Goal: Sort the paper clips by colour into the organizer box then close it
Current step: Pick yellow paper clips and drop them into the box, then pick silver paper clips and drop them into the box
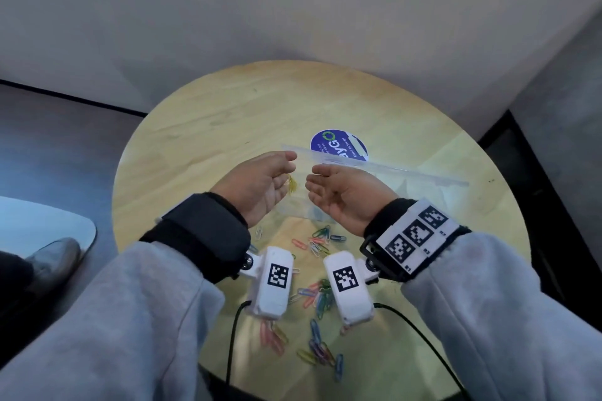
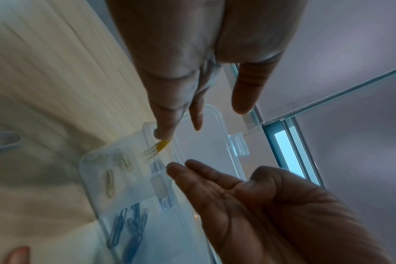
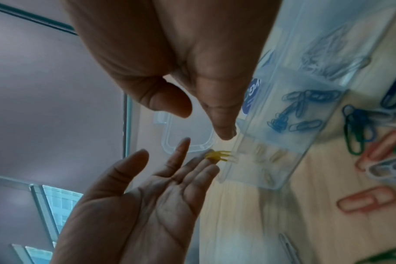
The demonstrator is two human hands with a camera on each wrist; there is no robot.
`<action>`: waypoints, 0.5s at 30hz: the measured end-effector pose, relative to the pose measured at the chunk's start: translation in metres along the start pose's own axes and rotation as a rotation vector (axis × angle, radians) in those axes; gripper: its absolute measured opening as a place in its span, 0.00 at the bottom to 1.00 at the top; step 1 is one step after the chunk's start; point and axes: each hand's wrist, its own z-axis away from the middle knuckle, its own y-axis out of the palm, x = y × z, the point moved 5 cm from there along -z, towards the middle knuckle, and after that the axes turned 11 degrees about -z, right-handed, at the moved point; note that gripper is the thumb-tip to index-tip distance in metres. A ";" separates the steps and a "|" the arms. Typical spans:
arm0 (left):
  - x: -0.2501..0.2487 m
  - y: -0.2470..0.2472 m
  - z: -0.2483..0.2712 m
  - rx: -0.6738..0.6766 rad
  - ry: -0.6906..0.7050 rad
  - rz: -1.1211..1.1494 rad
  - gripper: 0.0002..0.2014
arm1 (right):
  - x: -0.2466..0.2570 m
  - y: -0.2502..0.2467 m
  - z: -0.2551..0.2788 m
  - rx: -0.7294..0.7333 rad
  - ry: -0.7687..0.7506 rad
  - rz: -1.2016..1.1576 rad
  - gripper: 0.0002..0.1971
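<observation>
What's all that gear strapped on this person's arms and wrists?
Light grey sleeves cover both arms. A black strap on each wrist holds a white rounded box, left box and right box, each marked with a black-and-white square code and trailing a thin black cable. The right wrist also wears a white plate with three such codes.

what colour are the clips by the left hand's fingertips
Yellow. The clips by the left hand show best in the right wrist view.

Round wooden table (image 1: pixel 228 114): organizer box (image 3: pixel 249 166), loose paper clips (image 1: pixel 321 299), blue sticker (image 1: pixel 338 145).
</observation>
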 end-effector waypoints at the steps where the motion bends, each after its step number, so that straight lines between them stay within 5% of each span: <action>1: 0.001 0.002 0.002 0.008 -0.010 -0.005 0.15 | 0.001 -0.003 0.002 0.003 -0.005 0.046 0.22; 8: -0.008 -0.023 0.022 -0.074 0.024 -0.252 0.09 | 0.003 -0.029 0.025 0.050 -0.052 0.548 0.12; 15: 0.017 -0.069 0.041 -0.159 -0.057 -1.183 0.05 | -0.026 -0.036 0.050 0.075 -0.085 1.396 0.11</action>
